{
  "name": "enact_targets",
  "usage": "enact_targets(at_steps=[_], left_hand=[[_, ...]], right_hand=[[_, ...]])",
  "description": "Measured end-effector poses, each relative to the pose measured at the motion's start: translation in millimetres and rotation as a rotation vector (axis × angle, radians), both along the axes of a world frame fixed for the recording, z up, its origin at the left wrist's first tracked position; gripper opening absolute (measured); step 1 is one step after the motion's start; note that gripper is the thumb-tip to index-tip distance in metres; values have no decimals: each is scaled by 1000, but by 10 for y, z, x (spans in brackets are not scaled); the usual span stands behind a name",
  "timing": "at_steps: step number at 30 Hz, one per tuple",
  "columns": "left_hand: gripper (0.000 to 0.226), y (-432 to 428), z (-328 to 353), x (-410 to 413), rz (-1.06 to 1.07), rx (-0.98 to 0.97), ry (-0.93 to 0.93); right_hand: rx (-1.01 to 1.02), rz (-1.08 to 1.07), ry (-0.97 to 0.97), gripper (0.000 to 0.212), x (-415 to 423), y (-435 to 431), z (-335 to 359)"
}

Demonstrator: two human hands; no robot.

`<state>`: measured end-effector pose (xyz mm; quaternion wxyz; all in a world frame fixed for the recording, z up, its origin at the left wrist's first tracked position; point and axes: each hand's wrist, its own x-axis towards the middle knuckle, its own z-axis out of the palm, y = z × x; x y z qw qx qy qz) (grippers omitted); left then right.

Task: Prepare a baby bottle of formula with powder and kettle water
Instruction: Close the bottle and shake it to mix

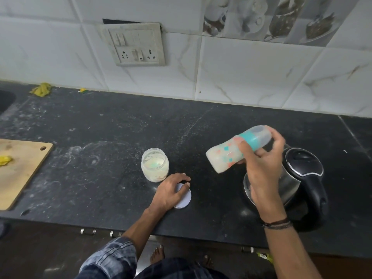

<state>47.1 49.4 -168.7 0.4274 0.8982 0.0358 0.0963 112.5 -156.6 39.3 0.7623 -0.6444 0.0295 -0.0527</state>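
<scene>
My right hand [261, 164] grips a baby bottle [227, 156] tilted almost on its side above the counter, its teal collar and clear cap pointing up right and milky liquid inside. Behind that hand a steel kettle [298, 174] with a black lid and handle stands on the black counter [100, 148]. An open clear jar of formula powder [154, 165] stands at the centre. Just in front of it lies a white jar lid [184, 197], on which my left hand [171, 191] rests with its fingers spread.
A wooden cutting board [20, 170] lies at the left edge with a yellow scrap on it. A yellow cloth [41, 89] sits by the tiled wall, near a sink corner [5, 100]. A socket panel [134, 45] hangs on the wall. Powder smears mark the counter.
</scene>
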Motion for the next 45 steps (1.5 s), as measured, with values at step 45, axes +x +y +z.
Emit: enact_targets(at_steps=[45], left_hand=[[37, -21, 32, -3, 15, -22, 31]], right_hand=[[122, -91, -46, 65, 17, 8, 72]])
